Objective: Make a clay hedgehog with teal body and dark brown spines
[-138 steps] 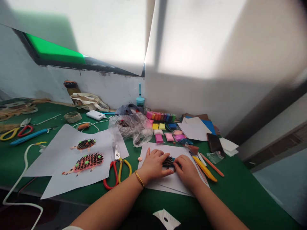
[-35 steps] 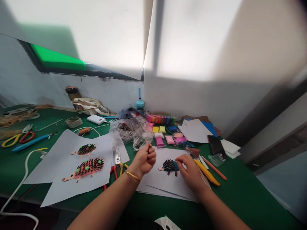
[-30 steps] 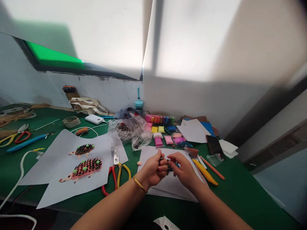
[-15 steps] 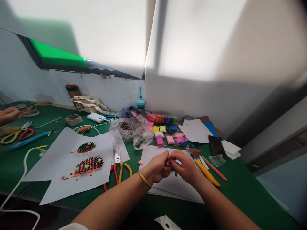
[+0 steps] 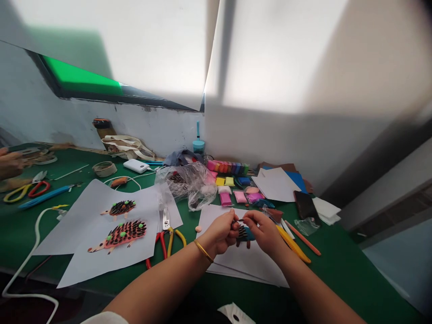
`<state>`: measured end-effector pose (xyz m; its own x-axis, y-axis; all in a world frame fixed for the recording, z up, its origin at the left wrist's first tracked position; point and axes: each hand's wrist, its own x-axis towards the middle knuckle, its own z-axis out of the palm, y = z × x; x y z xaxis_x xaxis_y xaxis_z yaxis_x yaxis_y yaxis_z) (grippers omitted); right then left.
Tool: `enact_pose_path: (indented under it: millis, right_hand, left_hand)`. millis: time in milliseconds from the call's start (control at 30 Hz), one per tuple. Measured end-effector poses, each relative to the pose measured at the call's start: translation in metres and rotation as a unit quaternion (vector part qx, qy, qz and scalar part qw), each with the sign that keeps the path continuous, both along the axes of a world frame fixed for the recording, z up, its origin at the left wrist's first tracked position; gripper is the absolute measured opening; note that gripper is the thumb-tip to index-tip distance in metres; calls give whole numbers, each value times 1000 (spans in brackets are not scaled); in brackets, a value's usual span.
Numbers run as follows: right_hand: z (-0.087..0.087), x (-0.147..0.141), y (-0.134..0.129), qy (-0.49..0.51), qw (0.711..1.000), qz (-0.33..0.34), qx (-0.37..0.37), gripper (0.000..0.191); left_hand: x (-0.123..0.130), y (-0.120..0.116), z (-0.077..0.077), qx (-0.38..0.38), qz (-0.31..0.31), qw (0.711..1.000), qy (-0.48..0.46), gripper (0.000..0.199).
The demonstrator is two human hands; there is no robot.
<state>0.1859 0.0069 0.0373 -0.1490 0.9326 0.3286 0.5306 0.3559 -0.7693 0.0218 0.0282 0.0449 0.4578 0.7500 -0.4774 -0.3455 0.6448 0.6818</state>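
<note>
Over the white paper (image 5: 229, 265) my left hand (image 5: 221, 231) is curled closed, with small dark pieces just visible at its fingertips. Close beside it, my right hand (image 5: 261, 229) pinches a small dark pointed piece (image 5: 240, 220) between thumb and forefinger. Below the fingers, partly hidden by both hands, lies a blue clay hedgehog (image 5: 247, 233) with rows of dark spikes and brown feet. To the left, two finished-looking hedgehogs rest on white sheets: a pink one (image 5: 123, 234) and a smaller one (image 5: 121, 207), both with dark spikes and green balls.
Red-and-yellow-handled pliers (image 5: 166, 225) lie left of my forearm. Behind are a plastic bag (image 5: 194, 180), several clay packets (image 5: 225, 199) and a phone (image 5: 305, 207). A yellow cutter (image 5: 293, 245) lies at right. Another person's hand (image 5: 10, 164) shows at far left.
My right hand has moved slightly right, away from my left, uncovering the blue hedgehog and the dark piece in its pinch. The other person's hand has shifted a little left.
</note>
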Motion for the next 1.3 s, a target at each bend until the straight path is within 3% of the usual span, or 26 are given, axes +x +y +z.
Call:
enact_pose_path:
  millis: [100,200,333,733,1000,1133,1300]
  right_hand:
    - [-21,14,9,29,997,-63,-34,27]
    - [-43,28,17,49,993,-83,-72,28]
    - [-59,33,23,54,989,-95,-95,27]
    - [-54,25,5,-9,992,-93,-86,24]
    - [-61,42,21,3,984,-175,-46,28]
    - [-60,41,20,-55,984,-159,-59,28]
    - [-60,35,15,-57,984,-151,-76,28]
  left_hand:
    - [-10,7,0,1,72,997,-39,34]
    - [-18,14,-7,35,146,987,-52,35]
    - [-23,19,-20,48,181,982,-17,34]
    - [-22,18,-29,122,189,973,40,38]
    - [-22,17,-28,139,178,973,44,36]
    - [-23,16,-29,143,176,973,45,36]
    - [-24,18,-30,152,172,972,53,37]
